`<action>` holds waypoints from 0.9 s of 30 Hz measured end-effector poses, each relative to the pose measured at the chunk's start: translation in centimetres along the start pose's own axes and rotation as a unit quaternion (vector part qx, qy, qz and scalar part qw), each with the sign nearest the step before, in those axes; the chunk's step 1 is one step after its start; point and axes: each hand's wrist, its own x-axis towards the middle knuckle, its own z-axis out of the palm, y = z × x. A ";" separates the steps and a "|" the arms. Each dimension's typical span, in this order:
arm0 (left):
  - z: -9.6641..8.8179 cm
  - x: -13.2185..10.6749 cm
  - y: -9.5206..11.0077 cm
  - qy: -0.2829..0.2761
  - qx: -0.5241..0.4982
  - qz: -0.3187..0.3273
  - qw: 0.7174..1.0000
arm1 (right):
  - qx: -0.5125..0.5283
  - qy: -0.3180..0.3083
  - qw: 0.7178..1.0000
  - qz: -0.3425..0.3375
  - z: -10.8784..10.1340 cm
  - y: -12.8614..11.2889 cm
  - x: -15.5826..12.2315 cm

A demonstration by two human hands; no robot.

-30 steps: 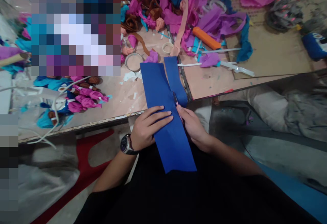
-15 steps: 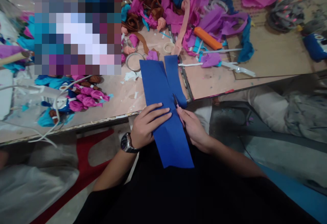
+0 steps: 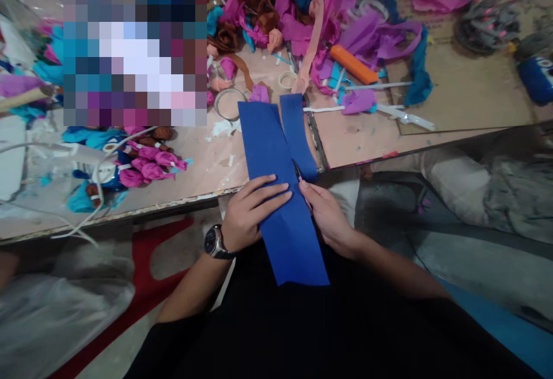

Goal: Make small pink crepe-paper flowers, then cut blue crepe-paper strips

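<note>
A long blue sheet (image 3: 280, 194) hangs from the table edge down onto my lap. Its upper part is split into two strips that lie on the table. My left hand (image 3: 249, 212) holds the left side of the sheet, fingers laid flat on top and the thumb under it. My right hand (image 3: 329, 220) is closed on a small dark blade (image 3: 296, 169) whose tip sits at the bottom of the split. A watch is on my left wrist.
The table (image 3: 203, 163) carries heaps of pink, purple, brown and blue crepe paper (image 3: 302, 16), an orange tube (image 3: 353, 64), tape rolls (image 3: 227, 104) and finished pink twists (image 3: 147, 163). A red stool stands at the lower left.
The blue sheet has slid up a little toward the table, and both hands have shifted slightly with it. The blade stays at the bottom of the split.
</note>
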 end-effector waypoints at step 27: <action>-0.1 -0.3 1.3 -0.004 -0.013 0.015 1.000 | -0.040 0.004 0.999 -0.025 0.3 -0.5 0.1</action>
